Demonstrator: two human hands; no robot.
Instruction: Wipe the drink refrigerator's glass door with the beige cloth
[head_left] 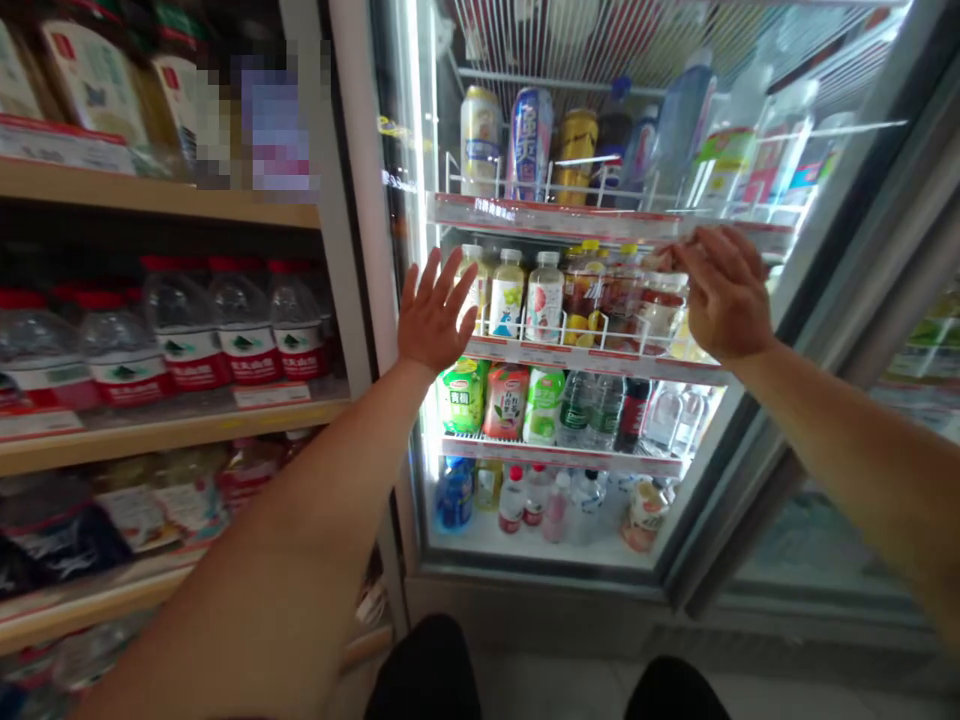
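My left hand [436, 315] is raised before the lit drinks fridge, its fingers spread and nothing in them. Just beyond it stand white-capped bottles [507, 295] on a middle shelf. On the right, my right hand [731, 290] is lifted to about the same height, with its fingers bent forward and close together. No object shows in it, and its fingertips are blurred. Dark tea bottles with yellow caps [589, 280] stand to the left of that hand. Whether either hand touches the fridge's glass, I cannot tell.
Tall cans [530, 145] and large bottles fill the upper fridge shelf. Green and red drink cartons [506, 400] stand lower, with small bottles [512, 500] at the bottom. A wooden shelf [172, 430] on the left holds red-capped water bottles [187, 330]. My knees [424, 670] show below.
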